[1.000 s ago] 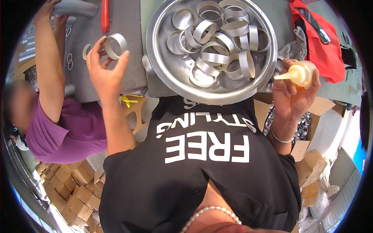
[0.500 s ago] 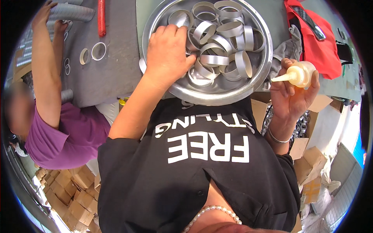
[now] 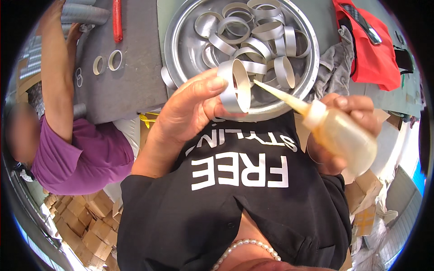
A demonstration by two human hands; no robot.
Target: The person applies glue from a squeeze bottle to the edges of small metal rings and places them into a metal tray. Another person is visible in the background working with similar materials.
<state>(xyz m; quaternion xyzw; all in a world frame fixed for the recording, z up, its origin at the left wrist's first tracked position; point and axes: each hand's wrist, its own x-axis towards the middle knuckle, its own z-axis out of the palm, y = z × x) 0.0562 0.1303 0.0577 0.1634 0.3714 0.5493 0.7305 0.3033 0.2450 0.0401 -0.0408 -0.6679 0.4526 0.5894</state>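
Observation:
My left hand (image 3: 192,99) is closed on a silver ring band (image 3: 229,86), its pale inner side turned to the right. In my right hand (image 3: 350,117) is a squeeze bottle (image 3: 346,140) with yellowish contents and a long tapered nozzle. The nozzle's tip points left at the ring's open side, close to its rim; whether they touch I cannot tell. Both hands are above the near edge of a round metal tray (image 3: 181,74), which holds several more silver rings (image 3: 267,30) in a loose heap.
A red cloth bag (image 3: 375,58) with a phone (image 3: 361,23) on it lies at the right, beside a grey rag (image 3: 334,58). On the left, a co-worker in purple (image 3: 86,153) reaches over the dark table (image 3: 135,90) with loose rings (image 3: 115,60). Cardboard boxes (image 3: 97,241) fill the floor.
My left hand has lifted a ring out of the tray and brought it nearer to me. My right hand has tilted the bottle and moved it down, its nozzle now near the ring.

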